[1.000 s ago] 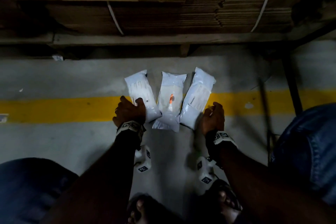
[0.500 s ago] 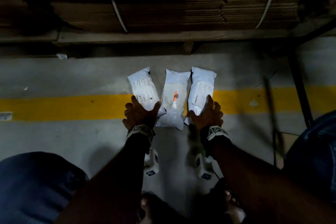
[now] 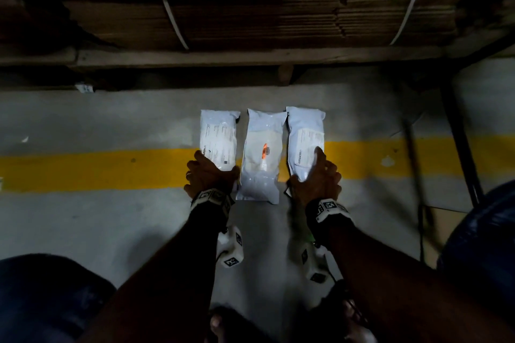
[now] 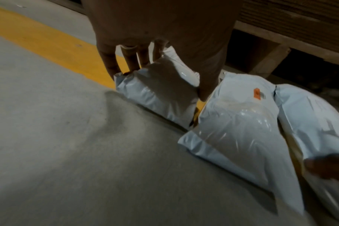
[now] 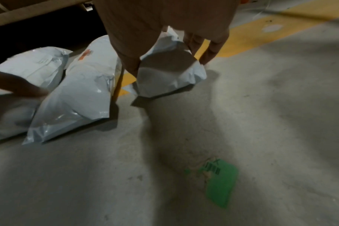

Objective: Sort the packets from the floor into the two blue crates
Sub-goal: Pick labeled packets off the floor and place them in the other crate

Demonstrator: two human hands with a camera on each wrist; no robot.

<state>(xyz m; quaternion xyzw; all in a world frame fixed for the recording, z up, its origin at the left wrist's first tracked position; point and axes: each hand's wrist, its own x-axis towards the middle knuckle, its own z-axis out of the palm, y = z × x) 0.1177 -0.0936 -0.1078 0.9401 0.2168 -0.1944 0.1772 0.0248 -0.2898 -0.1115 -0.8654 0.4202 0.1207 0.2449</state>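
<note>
Nearest, both hands have closed on the outer packets since a moment ago. The left hand now grips the near end of the left packet, fingers curled round one edge and thumb on the other. The right hand likewise clamps the right packet, so a two-handed lift looks imminent. The middle packet lies untouched on the floor. Neither blue crate is in view.
</note>
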